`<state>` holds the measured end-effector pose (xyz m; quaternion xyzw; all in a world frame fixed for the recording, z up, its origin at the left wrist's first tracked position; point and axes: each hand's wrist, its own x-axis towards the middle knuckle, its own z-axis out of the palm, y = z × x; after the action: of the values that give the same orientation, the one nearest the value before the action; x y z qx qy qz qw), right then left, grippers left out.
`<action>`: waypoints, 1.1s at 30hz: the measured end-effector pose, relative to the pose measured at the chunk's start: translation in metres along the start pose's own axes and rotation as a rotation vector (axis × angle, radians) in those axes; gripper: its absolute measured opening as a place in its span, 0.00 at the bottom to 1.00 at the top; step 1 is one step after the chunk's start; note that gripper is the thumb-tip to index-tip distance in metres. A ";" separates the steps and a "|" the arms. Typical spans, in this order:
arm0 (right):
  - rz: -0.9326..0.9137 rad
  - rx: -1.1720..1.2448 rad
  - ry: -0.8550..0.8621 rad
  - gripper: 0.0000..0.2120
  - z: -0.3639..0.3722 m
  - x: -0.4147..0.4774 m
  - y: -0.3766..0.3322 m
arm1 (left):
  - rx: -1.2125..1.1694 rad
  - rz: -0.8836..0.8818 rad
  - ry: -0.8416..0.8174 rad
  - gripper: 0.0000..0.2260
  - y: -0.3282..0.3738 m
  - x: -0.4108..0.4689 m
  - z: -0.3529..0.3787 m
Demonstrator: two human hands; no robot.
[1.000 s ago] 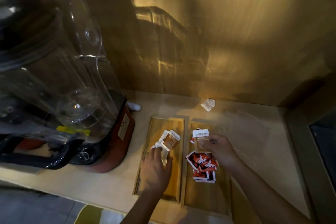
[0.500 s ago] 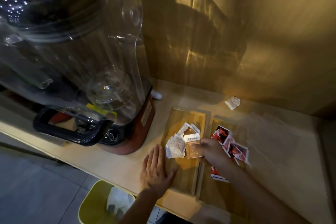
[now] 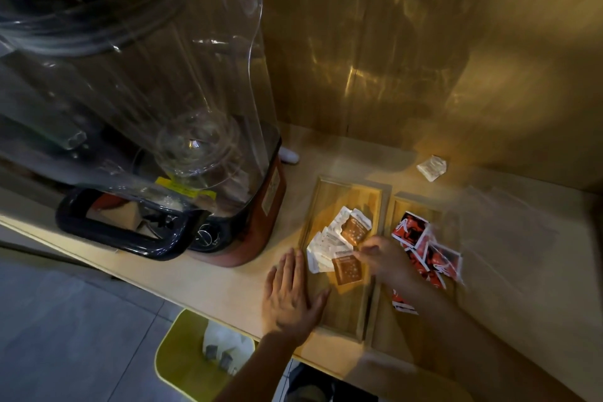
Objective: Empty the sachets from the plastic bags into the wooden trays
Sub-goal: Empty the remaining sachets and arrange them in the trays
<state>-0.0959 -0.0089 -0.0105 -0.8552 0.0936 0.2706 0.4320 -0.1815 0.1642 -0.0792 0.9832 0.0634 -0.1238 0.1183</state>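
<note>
Left hand (image 3: pixel 291 295) flat, fingers spread and holding nothing, palm down on the counter (image 3: pixel 208 281) at the left rim of the left wooden tray (image 3: pixel 344 307). Right hand (image 3: pixel 385 258) over the same tray, fingers pinched closed on the top edge of a brown sachet (image 3: pixel 347 269); white header strip on it carries print, too blurred to read. Another brown sachet (image 3: pixel 355 228) and several white sachets (image 3: pixel 321 246) lie in the left tray's middle. Right wooden tray (image 3: pixel 408 202) just beside it holds a pile of red-black-white sachets (image 3: pixel 427 248), logo unreadable. Clear plastic bag (image 3: pixel 509 225) lies on the counter right of the trays, motion-blurred. One crumpled white sachet (image 3: pixel 432 167) sits apart near the back wall. Big blender (image 3: pixel 146 127) at left: clear jar, red base, yellow label and a side sticker, text illegible. Yellow bin (image 3: pixel 182 359) below the counter edge.
</note>
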 end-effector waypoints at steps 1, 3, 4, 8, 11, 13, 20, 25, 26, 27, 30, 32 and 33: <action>-0.003 0.028 0.028 0.08 -0.004 0.002 -0.001 | 0.002 0.008 0.005 0.37 -0.001 0.001 0.002; -0.037 0.077 0.090 0.06 -0.015 0.009 -0.004 | 0.006 0.016 0.028 0.37 -0.002 0.001 0.005; -0.050 0.095 0.123 0.06 -0.022 0.013 -0.006 | 0.004 0.012 0.035 0.37 -0.002 0.001 0.006; -0.031 0.137 0.285 0.07 -0.051 0.044 -0.009 | -0.034 0.041 0.056 0.37 -0.003 0.001 0.009; -0.030 0.046 0.404 0.08 -0.075 0.073 -0.006 | -0.008 0.011 0.045 0.36 -0.002 0.002 0.010; -0.025 -0.065 0.445 0.09 -0.089 0.089 -0.003 | -0.002 0.017 0.039 0.36 -0.003 0.001 0.013; 0.084 -0.522 0.319 0.31 -0.109 0.136 0.021 | 0.039 0.015 0.020 0.35 -0.004 0.001 0.013; 0.061 -0.666 0.301 0.20 -0.109 0.140 0.032 | 0.035 0.025 0.033 0.36 -0.007 0.001 0.017; 0.037 -0.727 0.346 0.18 -0.110 0.138 0.030 | 0.030 0.028 0.032 0.36 -0.007 0.001 0.017; 0.015 -0.783 0.375 0.17 -0.110 0.137 0.030 | 0.027 0.029 0.032 0.35 -0.007 0.000 0.016; -0.032 -0.827 0.354 0.16 -0.113 0.133 0.028 | 0.027 0.026 0.042 0.35 -0.006 0.000 0.016; -0.068 -0.804 0.416 0.16 -0.111 0.130 0.026 | 0.030 0.017 0.024 0.35 -0.006 0.001 0.015; -0.085 -0.836 0.449 0.14 -0.109 0.129 0.026 | 0.034 0.012 0.017 0.35 -0.006 0.001 0.015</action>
<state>0.0433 -0.1013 -0.0455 -0.9961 0.0330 0.0756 0.0306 -0.1853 0.1665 -0.0951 0.9864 0.0563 -0.1160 0.1018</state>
